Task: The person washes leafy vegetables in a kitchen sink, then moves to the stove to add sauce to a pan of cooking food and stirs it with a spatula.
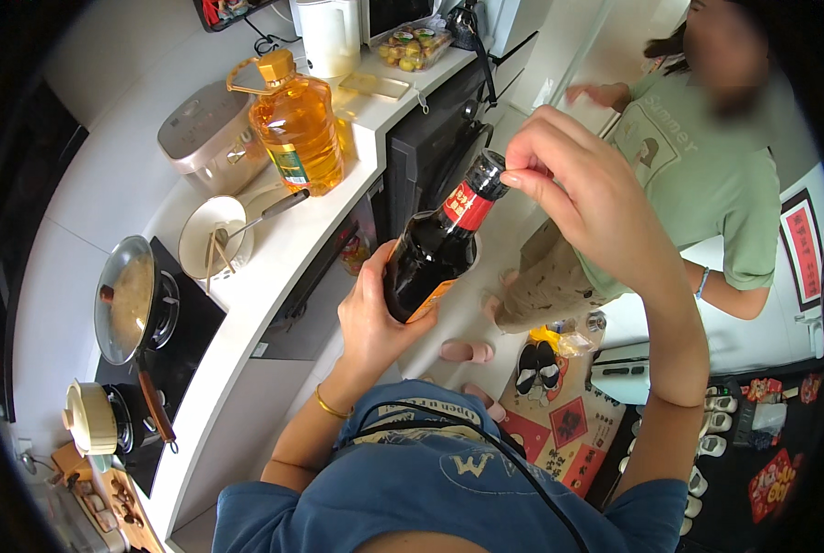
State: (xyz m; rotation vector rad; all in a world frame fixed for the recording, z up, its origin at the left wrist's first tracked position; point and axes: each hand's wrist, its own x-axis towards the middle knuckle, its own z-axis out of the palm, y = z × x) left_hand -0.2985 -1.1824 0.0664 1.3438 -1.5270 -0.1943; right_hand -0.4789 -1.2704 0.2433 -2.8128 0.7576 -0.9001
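A glass bottle of dark sauce (429, 252), tilted with its neck up and to the right, is gripped around the body by my left hand (377, 304). Red and orange labels with writing wrap it. My right hand (571, 186) pinches the edge of its black cap (488, 169) between thumb and fingers; whether the cap is loose cannot be seen. A pale rim shows behind the bottle, mostly hidden. On the counter to the left, a white bowl (194, 231) holds a dark-handled spoon (274, 211) and wooden chopsticks (211, 259).
A covered frying pan (132, 304) and a cream lidded pot (90, 418) sit on the black stove (191, 332). A large oil jug (298, 124) stands beside a rice cooker (208, 135). Another person (702, 159) in a green shirt stands at the right. Slippers (464, 351) lie on the floor.
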